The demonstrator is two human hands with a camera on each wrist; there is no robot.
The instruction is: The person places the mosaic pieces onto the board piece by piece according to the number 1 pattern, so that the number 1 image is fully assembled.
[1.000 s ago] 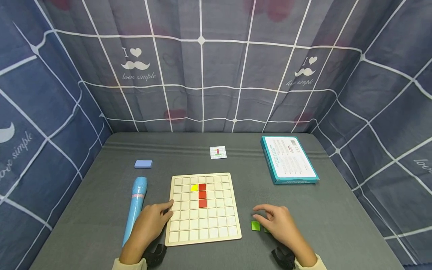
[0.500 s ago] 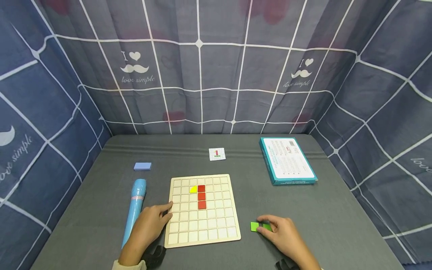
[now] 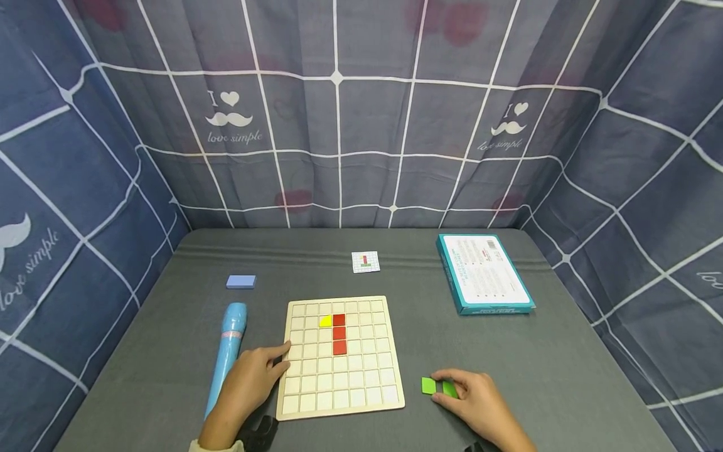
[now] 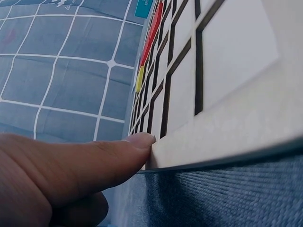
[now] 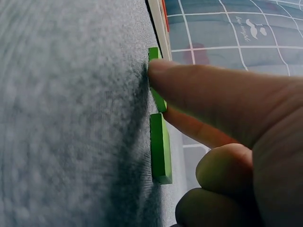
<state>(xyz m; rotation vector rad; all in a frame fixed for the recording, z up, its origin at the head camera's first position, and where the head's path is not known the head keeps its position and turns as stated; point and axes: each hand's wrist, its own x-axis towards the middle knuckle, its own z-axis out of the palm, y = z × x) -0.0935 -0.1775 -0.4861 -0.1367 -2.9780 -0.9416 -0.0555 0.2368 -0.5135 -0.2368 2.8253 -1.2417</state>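
Note:
A wooden grid board [image 3: 370, 363] lies on the table with three red squares [image 3: 339, 334] in a column and a yellow piece [image 3: 326, 321] beside the top one. My left hand [image 3: 255, 376] touches the board's left edge with extended thumb and index finger; in the left wrist view the thumb tip [image 4: 142, 140] presses against the rim. Right of the board, my right hand [image 3: 474, 392] pinches the nearer-to-board green tile [image 3: 428, 385] at its right corners. A second green tile [image 3: 449, 389] lies under that hand's arch, between thumb and index finger.
Left of the board lies a light-blue tube [image 3: 228, 351], with a blue block [image 3: 241, 282] behind it. A small pattern card [image 3: 365, 262] sits behind the board. At the back right is a teal-edged box [image 3: 486, 273]. Gridded curtains [image 3: 305, 113] enclose the table.
My right hand has come down and its thumb and index finger have closed in on the left green tile. The left hand stays at the board's edge; the view shifts slightly.

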